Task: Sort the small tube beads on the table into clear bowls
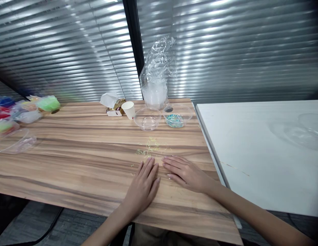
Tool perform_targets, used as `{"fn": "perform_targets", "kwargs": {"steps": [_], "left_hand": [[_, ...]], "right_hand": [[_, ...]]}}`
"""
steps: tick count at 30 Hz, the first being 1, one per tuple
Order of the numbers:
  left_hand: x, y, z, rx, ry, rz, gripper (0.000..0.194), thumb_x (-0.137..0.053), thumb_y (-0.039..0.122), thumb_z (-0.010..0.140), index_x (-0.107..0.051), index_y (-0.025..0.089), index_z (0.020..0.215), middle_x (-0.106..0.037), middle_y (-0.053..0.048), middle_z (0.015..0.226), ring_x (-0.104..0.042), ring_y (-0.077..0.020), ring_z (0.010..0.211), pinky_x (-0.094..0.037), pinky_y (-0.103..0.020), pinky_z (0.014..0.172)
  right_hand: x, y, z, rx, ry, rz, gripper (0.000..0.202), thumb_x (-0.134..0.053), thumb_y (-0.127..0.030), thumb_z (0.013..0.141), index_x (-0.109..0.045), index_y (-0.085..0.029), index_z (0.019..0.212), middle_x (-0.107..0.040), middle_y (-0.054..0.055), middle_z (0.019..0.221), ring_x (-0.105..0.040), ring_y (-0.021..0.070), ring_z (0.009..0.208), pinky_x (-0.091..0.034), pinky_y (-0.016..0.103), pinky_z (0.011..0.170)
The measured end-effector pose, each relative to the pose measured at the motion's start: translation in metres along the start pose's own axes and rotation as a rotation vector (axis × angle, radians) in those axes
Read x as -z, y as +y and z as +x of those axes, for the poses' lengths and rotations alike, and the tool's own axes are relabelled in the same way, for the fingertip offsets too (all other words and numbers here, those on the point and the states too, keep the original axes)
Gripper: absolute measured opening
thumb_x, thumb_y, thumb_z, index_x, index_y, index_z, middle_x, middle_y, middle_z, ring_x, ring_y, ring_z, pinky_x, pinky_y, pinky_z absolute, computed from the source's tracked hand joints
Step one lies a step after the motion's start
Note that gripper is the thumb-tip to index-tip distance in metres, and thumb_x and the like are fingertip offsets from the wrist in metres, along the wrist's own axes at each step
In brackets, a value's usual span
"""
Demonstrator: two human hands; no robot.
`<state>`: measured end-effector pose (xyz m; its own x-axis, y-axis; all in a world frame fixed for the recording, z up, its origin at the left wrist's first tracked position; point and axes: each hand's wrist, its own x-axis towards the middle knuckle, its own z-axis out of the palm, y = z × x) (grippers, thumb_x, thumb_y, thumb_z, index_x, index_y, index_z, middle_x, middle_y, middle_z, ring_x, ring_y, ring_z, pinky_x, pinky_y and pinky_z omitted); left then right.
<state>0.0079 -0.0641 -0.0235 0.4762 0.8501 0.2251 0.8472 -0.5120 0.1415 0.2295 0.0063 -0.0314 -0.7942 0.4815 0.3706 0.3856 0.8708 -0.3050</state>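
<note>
Both hands rest flat on the wood-grain table (79,136), palms down. My left hand (143,186) has its fingers stretched forward, its tips just short of a scatter of small yellow-green bits (150,145). To its right, my right hand (186,172) lies with fingers stretched toward the left one, a small gap between them. Neither hand holds anything. Beyond the bits stand a clear plastic bowl (148,123) that looks empty and another clear bowl (183,116) with small blue-green pieces (174,120) in it.
Behind the bowls is a plastic bag of stacked clear bowls (156,92). A paper cup (128,110) and tissue pack (114,108) stand beside it. Colourful bags (29,114) and a clear bowl (16,141) lie left. A white table (264,136) adjoins on the right, past a gap.
</note>
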Motion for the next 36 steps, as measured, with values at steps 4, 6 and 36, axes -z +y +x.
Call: {"fn": "perform_targets", "kwargs": {"steps": [4, 6, 36], "left_hand": [[-0.0002, -0.0007, -0.0001, 0.013, -0.008, -0.012, 0.044, -0.04, 0.023, 0.097, -0.038, 0.009, 0.139, -0.034, -0.017, 0.148, -0.025, -0.0292, 0.14, -0.033, -0.052, 0.111], [-0.0002, -0.0009, -0.0001, 0.013, -0.009, -0.016, 0.044, -0.04, 0.023, 0.097, -0.038, 0.009, 0.138, -0.034, -0.017, 0.148, -0.025, -0.0291, 0.14, -0.033, -0.052, 0.111], [-0.0005, -0.0005, 0.0, -0.007, 0.037, -0.005, 0.045, -0.04, 0.022, 0.096, -0.037, 0.01, 0.139, -0.038, -0.018, 0.145, -0.028, -0.0275, 0.139, -0.034, -0.051, 0.11]], "right_hand": [[-0.0004, 0.0001, 0.0001, -0.001, 0.002, 0.005, 0.034, -0.042, -0.027, 0.099, -0.054, -0.015, 0.128, -0.056, 0.01, 0.132, -0.049, 0.0235, 0.125, -0.041, 0.045, 0.106], [-0.0005, 0.0003, 0.0001, 0.001, 0.007, 0.007, 0.034, -0.042, -0.027, 0.099, -0.054, -0.014, 0.128, -0.056, 0.01, 0.132, -0.049, 0.0234, 0.125, -0.041, 0.044, 0.106], [0.0048, -0.0022, 0.0019, -0.012, 0.001, 0.029, 0.033, -0.044, -0.025, 0.097, -0.056, -0.016, 0.126, -0.057, 0.009, 0.131, -0.051, 0.0235, 0.123, -0.042, 0.045, 0.105]]}}
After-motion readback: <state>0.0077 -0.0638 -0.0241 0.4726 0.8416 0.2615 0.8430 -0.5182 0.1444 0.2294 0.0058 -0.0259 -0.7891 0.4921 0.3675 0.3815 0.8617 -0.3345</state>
